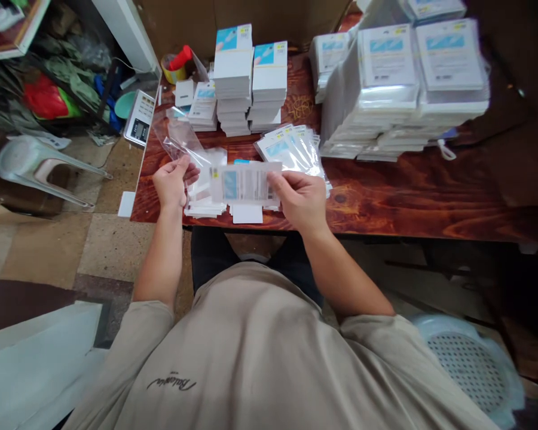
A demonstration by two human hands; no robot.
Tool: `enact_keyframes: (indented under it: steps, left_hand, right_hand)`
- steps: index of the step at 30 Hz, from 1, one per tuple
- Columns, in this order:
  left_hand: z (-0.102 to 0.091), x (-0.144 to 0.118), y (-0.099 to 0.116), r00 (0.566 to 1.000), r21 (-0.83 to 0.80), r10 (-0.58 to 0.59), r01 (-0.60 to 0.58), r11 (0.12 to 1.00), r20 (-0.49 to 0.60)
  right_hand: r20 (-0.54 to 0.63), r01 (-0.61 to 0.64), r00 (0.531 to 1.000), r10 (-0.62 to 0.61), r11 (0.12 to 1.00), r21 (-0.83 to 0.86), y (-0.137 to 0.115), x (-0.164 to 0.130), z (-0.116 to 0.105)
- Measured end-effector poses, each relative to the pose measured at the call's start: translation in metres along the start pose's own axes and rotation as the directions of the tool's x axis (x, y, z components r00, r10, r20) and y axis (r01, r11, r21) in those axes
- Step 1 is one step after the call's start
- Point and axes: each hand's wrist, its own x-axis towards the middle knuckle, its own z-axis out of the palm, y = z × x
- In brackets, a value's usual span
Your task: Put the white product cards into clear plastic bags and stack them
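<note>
My right hand [302, 200] pinches the right end of a printed card in a clear sleeve [240, 185], held edge-on over the front of the table. The card has a blue picture and a yellow mark. To its left, my left hand [173, 182] has its fingers curled with the thumb against them; whatever lies between them is too fine to name. Behind that hand lie loose clear plastic sleeves [183, 140]. White cards [247, 214] stick out beneath the held card. A fanned pile of sleeved cards [289, 146] rests just behind my right hand.
Tall stacks of blue-and-white cards [234, 63] stand at the back. High piles of sleeved cards [388, 65] rise at the back right of the reddish wooden table [407, 203]. A tape roll [174, 70] sits back left. A plastic stool [36, 164] is on the floor.
</note>
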Motion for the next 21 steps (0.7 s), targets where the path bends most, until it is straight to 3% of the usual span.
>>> enact_keyframes:
  steps: [4,8,11,13,17,21]
  left_hand:
    - [0.013,-0.012,-0.003,0.997,-0.150,-0.063,0.071,0.986,0.052]
    - [0.022,-0.028,-0.008,0.989,-0.185,-0.125,0.138,0.973,0.081]
    - [0.029,-0.039,-0.009,0.981,-0.181,-0.146,0.167,0.969,0.125]
    - [0.031,-0.044,-0.008,0.977,-0.178,-0.138,0.166,0.970,0.162]
    - [0.026,-0.045,0.000,0.984,-0.182,-0.101,0.127,0.975,0.147]
    - [0.018,-0.042,0.010,0.971,-0.154,-0.101,0.136,0.979,0.216]
  right_hand:
    - [0.061,-0.266,0.964,0.260,0.912,0.313,0.025,-0.003,0.022]
    - [-0.041,-0.324,0.925,0.378,0.841,0.433,0.039,0.004,0.037]
    - [-0.127,-0.276,0.923,0.364,0.854,0.441,0.037,0.007,0.045]
    - [-0.121,-0.256,0.933,0.339,0.861,0.440,0.036,0.006,0.048]
    - [0.072,-0.224,0.975,0.212,0.896,0.384,0.037,0.003,0.043]
    - [0.197,-0.211,0.967,0.159,0.935,0.284,0.039,0.010,0.021]
